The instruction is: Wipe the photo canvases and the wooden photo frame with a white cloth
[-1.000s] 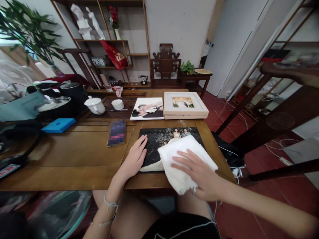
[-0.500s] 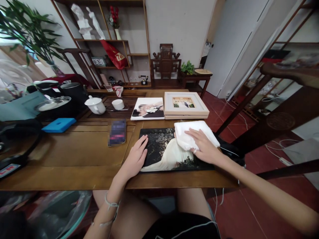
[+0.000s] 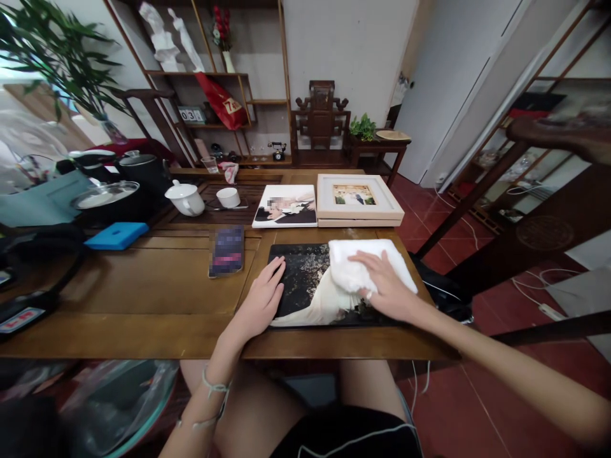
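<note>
Now | picture [image 3: 305, 280]: dark, flat on bench [image 3: 143, 286] | left hand [image 3: 261, 304]: grip apart, on its edge | right hand [image 3: 389, 289]: grip apart, pressing white cloth [image 3: 344, 257]

- A white wall [image 3: 344, 44] fills the upper middle.
- A wooden shelf [image 3: 262, 101] stands against it, at upper left.
- A dark carved chair [image 3: 321, 121] is at top centre, beside the shelf.
- A red tile floor [image 3: 477, 407] is at lower right.
- A pale door [image 3: 443, 95] is at upper right.
- A brown table [image 3: 143, 286] crosses the middle.
</note>
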The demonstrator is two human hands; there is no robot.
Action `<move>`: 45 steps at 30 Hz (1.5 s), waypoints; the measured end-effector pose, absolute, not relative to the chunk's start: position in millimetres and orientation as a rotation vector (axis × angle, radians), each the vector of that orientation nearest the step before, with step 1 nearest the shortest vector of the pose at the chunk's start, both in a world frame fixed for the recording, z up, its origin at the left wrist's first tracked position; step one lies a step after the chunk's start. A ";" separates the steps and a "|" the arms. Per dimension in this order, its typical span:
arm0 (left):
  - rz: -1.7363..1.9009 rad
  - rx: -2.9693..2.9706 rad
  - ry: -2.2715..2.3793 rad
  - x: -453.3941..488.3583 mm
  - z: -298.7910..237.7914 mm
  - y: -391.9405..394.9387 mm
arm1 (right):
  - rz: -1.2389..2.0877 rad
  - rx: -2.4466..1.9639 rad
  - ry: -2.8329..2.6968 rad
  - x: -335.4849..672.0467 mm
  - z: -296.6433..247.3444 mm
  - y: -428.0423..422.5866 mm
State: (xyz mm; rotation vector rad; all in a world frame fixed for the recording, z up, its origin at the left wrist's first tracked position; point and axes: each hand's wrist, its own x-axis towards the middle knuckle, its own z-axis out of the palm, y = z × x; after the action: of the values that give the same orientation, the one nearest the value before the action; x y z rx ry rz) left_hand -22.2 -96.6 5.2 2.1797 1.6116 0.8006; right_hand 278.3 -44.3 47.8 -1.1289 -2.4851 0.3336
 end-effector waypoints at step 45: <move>0.801 2.160 1.617 -21.9 5.0 -95.8 | 0.244 -1.082 -2.749 211.7 53.1 -49.1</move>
State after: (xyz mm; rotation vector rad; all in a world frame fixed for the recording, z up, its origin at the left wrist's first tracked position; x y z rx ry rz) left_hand -21.9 -95.8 5.0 2.1598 1.6171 0.8013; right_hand 211.7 -49.1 53.1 -1.0822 -2.7493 0.2441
